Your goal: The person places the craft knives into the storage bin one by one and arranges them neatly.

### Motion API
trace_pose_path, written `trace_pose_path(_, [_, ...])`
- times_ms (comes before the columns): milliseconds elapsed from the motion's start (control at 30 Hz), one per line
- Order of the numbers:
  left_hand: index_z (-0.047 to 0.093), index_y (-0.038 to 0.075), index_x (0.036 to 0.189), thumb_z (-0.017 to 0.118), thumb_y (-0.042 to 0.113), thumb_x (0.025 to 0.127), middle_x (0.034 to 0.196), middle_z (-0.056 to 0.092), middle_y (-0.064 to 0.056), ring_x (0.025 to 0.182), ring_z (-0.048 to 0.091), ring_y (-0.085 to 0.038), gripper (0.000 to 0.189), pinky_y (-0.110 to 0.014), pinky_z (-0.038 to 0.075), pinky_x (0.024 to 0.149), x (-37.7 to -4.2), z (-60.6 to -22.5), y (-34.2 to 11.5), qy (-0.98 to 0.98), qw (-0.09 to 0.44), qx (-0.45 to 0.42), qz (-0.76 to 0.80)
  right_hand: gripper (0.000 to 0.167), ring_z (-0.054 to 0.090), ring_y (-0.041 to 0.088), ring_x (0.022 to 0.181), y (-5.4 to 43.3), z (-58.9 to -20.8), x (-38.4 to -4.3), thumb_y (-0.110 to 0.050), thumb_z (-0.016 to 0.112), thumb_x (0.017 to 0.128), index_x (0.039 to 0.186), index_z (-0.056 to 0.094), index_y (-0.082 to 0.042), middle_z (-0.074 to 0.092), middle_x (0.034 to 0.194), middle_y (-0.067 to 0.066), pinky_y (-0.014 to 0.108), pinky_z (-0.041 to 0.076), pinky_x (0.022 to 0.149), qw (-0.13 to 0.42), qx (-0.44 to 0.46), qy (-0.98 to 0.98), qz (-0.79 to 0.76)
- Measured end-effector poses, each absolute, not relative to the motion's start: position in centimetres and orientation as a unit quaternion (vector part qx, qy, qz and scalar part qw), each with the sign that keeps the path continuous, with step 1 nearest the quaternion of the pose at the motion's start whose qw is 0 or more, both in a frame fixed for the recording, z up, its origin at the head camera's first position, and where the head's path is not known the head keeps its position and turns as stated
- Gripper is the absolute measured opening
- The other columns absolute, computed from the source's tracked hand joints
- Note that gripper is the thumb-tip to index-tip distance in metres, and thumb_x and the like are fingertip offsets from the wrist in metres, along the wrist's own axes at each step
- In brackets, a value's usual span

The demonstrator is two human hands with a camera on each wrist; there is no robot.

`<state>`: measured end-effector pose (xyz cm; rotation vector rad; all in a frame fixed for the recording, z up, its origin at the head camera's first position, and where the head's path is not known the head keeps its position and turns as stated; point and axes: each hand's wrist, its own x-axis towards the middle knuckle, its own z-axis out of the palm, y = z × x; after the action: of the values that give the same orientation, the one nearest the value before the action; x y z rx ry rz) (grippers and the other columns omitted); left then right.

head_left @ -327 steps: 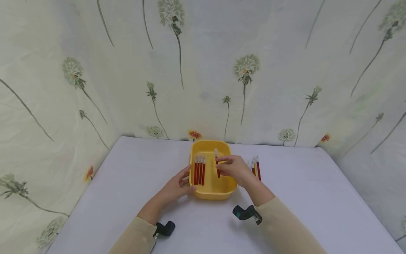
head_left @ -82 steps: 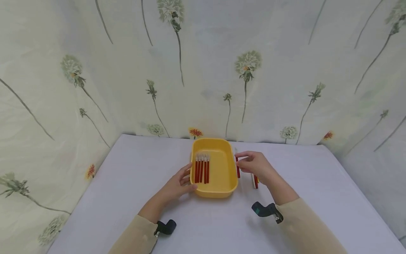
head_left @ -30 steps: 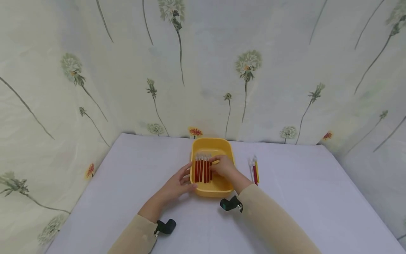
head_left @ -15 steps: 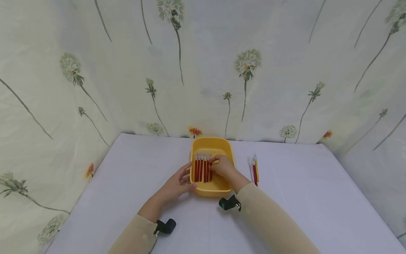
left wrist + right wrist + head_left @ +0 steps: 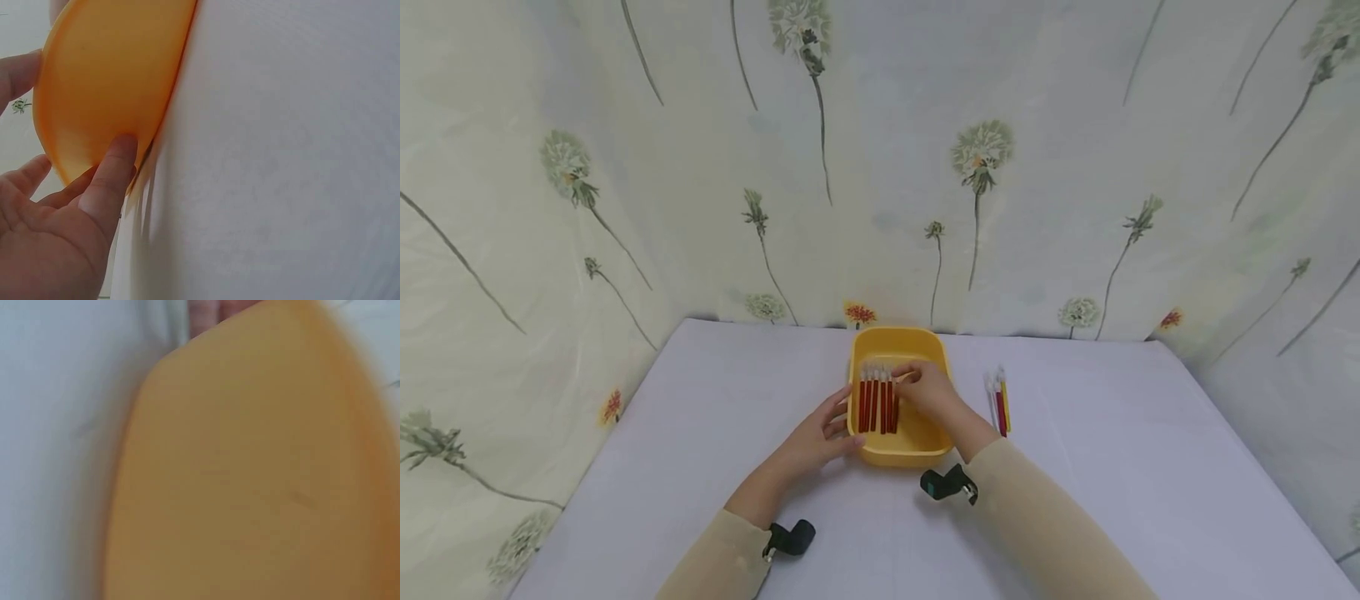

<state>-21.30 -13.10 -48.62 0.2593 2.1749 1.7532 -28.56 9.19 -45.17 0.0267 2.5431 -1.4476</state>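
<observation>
A yellow plastic tray (image 5: 917, 442) stands on the white table, with several slim red pens (image 5: 872, 408) side by side along its left half. Their upper ends are pale, like clear caps. My left hand (image 5: 816, 437) touches the tray's left side and front left corner; in the left wrist view its spread fingers (image 5: 112, 181) rest on the outer wall. Inside the tray, my right hand (image 5: 932, 393) has thumb and index finger at the rightmost red pen (image 5: 895, 417), pinching it near its upper end. The right wrist view is mostly filled by the tray wall (image 5: 237, 462), hiding that grip.
To the right of the tray lie a few more pens on the table: a white one (image 5: 991, 396), a red one (image 5: 1000, 410) and a yellow one (image 5: 1006, 404). A flower-patterned cloth (image 5: 880, 167) hangs behind the table's far edge.
Since the oldest frame the row has grown rightward as my right hand brought red pens from the table. Over the last second the rightmost pen has shifted slightly left; the left hand has stayed put.
</observation>
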Motion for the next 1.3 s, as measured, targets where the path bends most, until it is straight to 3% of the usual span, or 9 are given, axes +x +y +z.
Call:
trace_pose_path(267, [0.025, 0.031, 0.160, 0.080, 0.032, 0.087, 0.157, 0.036, -0.011, 0.141, 0.042, -0.033, 0.091, -0.050, 0.042, 0.109, -21.4, -48.9, -13.1, 0.764, 0.169, 0.091, 0.616, 0.026, 0.063, 0.032, 0.098, 11.1, -42.2, -27.4, -0.016, 0.067, 0.097, 0.120, 0.069, -0.005, 0.064, 0.108, 0.013, 0.036, 0.059, 0.084, 0.098, -0.019, 0.859, -0.502])
trace_pose_path(567, [0.024, 0.030, 0.160, 0.081, 0.035, 0.085, 0.157, 0.037, -0.011, 0.140, 0.043, -0.033, 0.094, -0.049, 0.042, 0.109, -21.4, -49.0, -13.1, 0.764, 0.165, 0.094, 0.617, 0.029, 0.064, 0.032, 0.098, 14.8, -40.4, -26.4, -0.022, 0.062, 0.101, 0.124, 0.066, -0.006, 0.064, 0.115, 0.019, 0.035, 0.059, 0.082, 0.093, -0.033, 0.878, -0.468])
trace_pose_path(767, [0.024, 0.030, 0.160, 0.081, 0.035, 0.085, 0.156, 0.037, -0.010, 0.139, 0.044, -0.031, 0.094, -0.047, 0.043, 0.108, -21.4, -49.0, -13.1, 0.763, 0.165, 0.094, 0.618, 0.032, 0.063, 0.029, 0.096, 16.9, -40.6, -26.2, -0.025, 0.061, 0.101, 0.127, 0.065, -0.006, 0.064, 0.116, 0.019, 0.035, 0.059, 0.082, 0.089, -0.033, 0.888, -0.450])
trace_pose_path(1033, [0.025, 0.030, 0.160, 0.081, 0.033, 0.086, 0.156, 0.038, -0.011, 0.139, 0.044, -0.032, 0.092, -0.047, 0.042, 0.109, -21.5, -49.2, -13.0, 0.764, 0.165, 0.089, 0.617, 0.033, 0.061, 0.038, 0.107, 20.1, -42.0, -26.3, -0.030, 0.060, 0.101, 0.128, 0.064, -0.011, 0.062, 0.118, 0.014, 0.039, 0.057, 0.088, 0.079, 0.001, 0.899, -0.431])
trace_pose_path(1300, [0.024, 0.031, 0.160, 0.081, 0.032, 0.086, 0.158, 0.035, -0.011, 0.141, 0.042, -0.032, 0.093, -0.048, 0.042, 0.109, -21.2, -48.9, -13.0, 0.760, 0.171, 0.089, 0.621, 0.037, 0.061, 0.032, 0.106, 22.8, -43.9, -27.1, -0.029, 0.059, 0.102, 0.131, 0.062, -0.006, 0.060, 0.124, 0.017, 0.042, 0.055, 0.093, 0.070, 0.025, 0.905, -0.419])
